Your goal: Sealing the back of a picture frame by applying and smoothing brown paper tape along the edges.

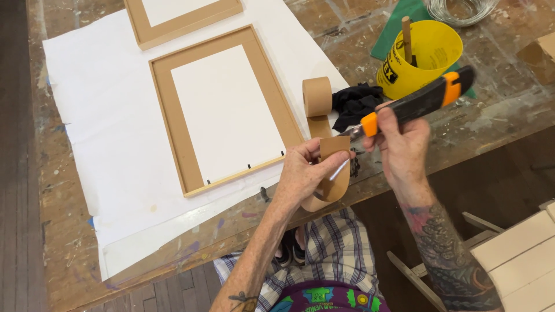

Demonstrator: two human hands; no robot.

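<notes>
Between the hands, left hand [300,173] grips the brown tape strip [334,167], right hand [402,141] grasps the utility knife [419,103].

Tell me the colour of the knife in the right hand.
Black with orange ends, the knife, head view.

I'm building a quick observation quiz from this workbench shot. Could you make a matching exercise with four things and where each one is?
Things:
1. utility knife
2. strip of brown paper tape
3. wooden stick
4. picture frame

Places:
A. standing in the yellow cup
B. lying on the white paper sheet
C. in the right hand
D. in the left hand

Pairs: 1-C, 2-D, 3-A, 4-B
</notes>
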